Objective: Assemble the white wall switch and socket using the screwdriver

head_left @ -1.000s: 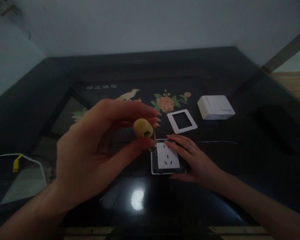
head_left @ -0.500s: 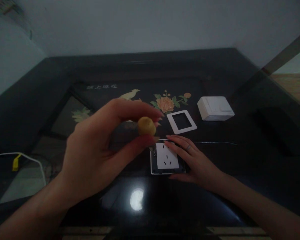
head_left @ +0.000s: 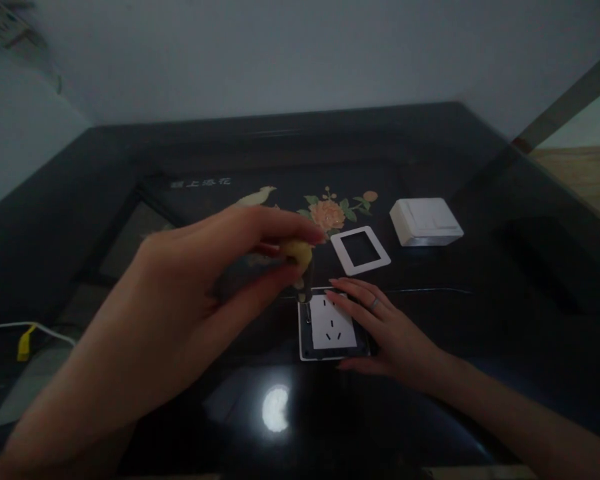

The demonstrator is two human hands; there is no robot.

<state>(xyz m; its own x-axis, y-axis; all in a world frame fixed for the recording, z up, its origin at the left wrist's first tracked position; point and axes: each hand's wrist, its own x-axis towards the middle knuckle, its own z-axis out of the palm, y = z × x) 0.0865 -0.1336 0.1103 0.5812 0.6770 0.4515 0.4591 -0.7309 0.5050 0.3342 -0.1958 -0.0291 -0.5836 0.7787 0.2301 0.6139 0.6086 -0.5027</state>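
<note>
The left hand's (head_left: pixel 195 293) fingers clamp a yellow-handled screwdriver (head_left: pixel 298 253) over the socket (head_left: pixel 332 327), which the right hand (head_left: pixel 393 327) grips against the desk (head_left: pixel 380 427), apparently mid-screwing (tip contact is unclear), so the next move likely calls for a steady, upright twist.

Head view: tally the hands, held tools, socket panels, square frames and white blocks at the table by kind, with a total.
Hands: 2 (left hand, right hand)
Held tools: 1 (yellow-topped tool)
Socket panels: 1 (white-faced socket panel)
Square frames: 1 (white frame)
White blocks: 1 (white block)
Total: 6
</note>
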